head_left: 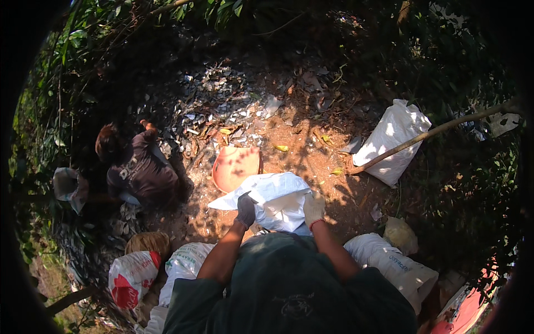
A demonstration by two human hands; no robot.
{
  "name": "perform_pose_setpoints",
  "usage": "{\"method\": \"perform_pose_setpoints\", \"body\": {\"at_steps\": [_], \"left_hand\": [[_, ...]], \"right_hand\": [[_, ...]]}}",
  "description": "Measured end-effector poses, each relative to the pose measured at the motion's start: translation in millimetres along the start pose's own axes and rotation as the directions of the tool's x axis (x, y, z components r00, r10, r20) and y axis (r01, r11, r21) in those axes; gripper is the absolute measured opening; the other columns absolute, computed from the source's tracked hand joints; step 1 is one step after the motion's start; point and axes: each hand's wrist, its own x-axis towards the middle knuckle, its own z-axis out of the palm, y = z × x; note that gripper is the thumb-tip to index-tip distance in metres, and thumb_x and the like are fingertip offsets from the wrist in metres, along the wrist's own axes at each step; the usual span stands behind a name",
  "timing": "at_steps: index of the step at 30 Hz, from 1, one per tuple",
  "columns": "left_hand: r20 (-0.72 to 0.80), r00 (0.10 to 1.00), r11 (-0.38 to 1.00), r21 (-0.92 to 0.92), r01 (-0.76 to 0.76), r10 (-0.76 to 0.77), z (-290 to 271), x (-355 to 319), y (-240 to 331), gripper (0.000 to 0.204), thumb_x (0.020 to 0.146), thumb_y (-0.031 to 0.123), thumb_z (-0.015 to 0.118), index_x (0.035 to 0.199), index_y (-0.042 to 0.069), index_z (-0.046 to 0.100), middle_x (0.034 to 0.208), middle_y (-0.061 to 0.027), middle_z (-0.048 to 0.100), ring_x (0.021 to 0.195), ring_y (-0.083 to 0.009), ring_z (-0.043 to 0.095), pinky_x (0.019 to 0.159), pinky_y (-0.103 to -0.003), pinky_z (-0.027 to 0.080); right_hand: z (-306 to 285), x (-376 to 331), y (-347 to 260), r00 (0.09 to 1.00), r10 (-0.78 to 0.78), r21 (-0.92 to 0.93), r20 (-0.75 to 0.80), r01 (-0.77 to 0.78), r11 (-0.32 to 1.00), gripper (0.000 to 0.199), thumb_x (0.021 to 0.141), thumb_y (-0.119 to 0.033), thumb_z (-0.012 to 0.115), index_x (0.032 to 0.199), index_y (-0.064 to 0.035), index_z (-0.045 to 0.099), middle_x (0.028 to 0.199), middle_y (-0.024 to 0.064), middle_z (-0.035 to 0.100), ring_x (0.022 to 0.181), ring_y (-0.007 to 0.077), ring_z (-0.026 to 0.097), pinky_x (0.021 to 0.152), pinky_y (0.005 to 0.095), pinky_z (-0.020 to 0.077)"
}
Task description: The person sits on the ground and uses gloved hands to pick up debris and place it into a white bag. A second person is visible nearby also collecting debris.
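Between my two hands hangs a white woven sack [281, 192], its mouth facing me and partly spread. My left hand [245, 210], in a dark grey glove, grips the sack's left edge. On the opposite edge, my right hand [314, 208] closes around the rim in a pale glove, with a red band at the wrist. Just beyond the sack, an orange-tan plastic scoop or basin [236, 167] lies on the dirt, its near side covered by the sack.
A person [142, 167] in a dark shirt crouches at left, beside a pile of broken shards [217, 92]. One full white sack [392, 142] stands at right, with a long branch [434, 132] crossing it. Filled bags [133, 275] flank me on the left, another sack [392, 267] on the right.
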Motion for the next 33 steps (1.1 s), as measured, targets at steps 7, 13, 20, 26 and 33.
{"method": "perform_pose_setpoints", "body": {"at_steps": [7,13,20,26,33], "left_hand": [[0.620,0.757,0.620,-0.516,0.592,-0.207,-115.7,-30.5,44.0,0.029,0.098,0.022,0.058,0.113,-0.001,0.068,0.110,-0.0172,0.072,0.105,-0.0296,0.067,0.088,-0.039,0.055],[0.470,0.784,0.900,0.357,0.251,-0.405,-133.0,-17.2,89.5,0.074,0.082,0.052,0.079,0.131,-0.001,0.064,0.129,-0.0239,0.067,0.122,-0.0370,0.063,0.101,-0.044,0.053],[0.543,0.810,0.935,0.118,-0.333,0.220,-57.1,-4.8,144.1,0.052,0.089,0.032,0.067,0.129,0.000,0.065,0.107,-0.0260,0.073,0.100,-0.0355,0.071,0.095,-0.044,0.054],[0.228,0.972,0.981,-0.172,0.095,-0.055,-37.4,16.6,176.6,0.040,0.104,0.037,0.056,0.106,-0.001,0.070,0.086,-0.0096,0.069,0.077,-0.0166,0.061,0.072,-0.035,0.050],[0.549,0.821,0.958,0.118,-0.262,0.157,-36.3,31.9,103.6,0.050,0.098,0.027,0.067,0.137,-0.001,0.054,0.129,-0.0182,0.067,0.114,-0.0261,0.067,0.101,-0.038,0.051]], "right_hand": [[-65.9,22.3,86.0,0.713,-0.681,0.576,0.170,0.489,0.656,0.019,0.086,-0.014,0.069,0.102,-0.0038,0.069,0.106,0.0170,0.072,0.098,0.0286,0.070,0.085,0.0353,0.0546],[-65.7,27.8,45.8,0.916,-0.389,0.742,0.095,0.196,0.641,0.022,0.089,-0.016,0.067,0.106,-0.0034,0.073,0.105,0.0145,0.074,0.093,0.0258,0.070,0.082,0.0358,0.0539],[-120.5,76.9,-31.1,0.847,-0.400,0.740,0.350,0.012,0.673,0.037,0.089,-0.031,0.075,0.105,0.0020,0.073,0.098,0.0110,0.073,0.093,0.0175,0.067,0.081,0.0340,0.0531],[-110.3,60.4,-34.4,0.915,0.106,0.614,-0.389,0.172,0.770,0.077,0.080,-0.045,0.081,0.134,0.0047,0.056,0.126,0.0266,0.067,0.117,0.0380,0.066,0.100,0.0429,0.0522],[-26.1,13.7,-34.9,0.946,-0.315,0.317,-0.074,0.322,0.892,0.049,0.083,-0.015,0.081,0.125,-0.0011,0.061,0.109,0.0201,0.071,0.102,0.0233,0.069,0.088,0.0404,0.0558]]}}
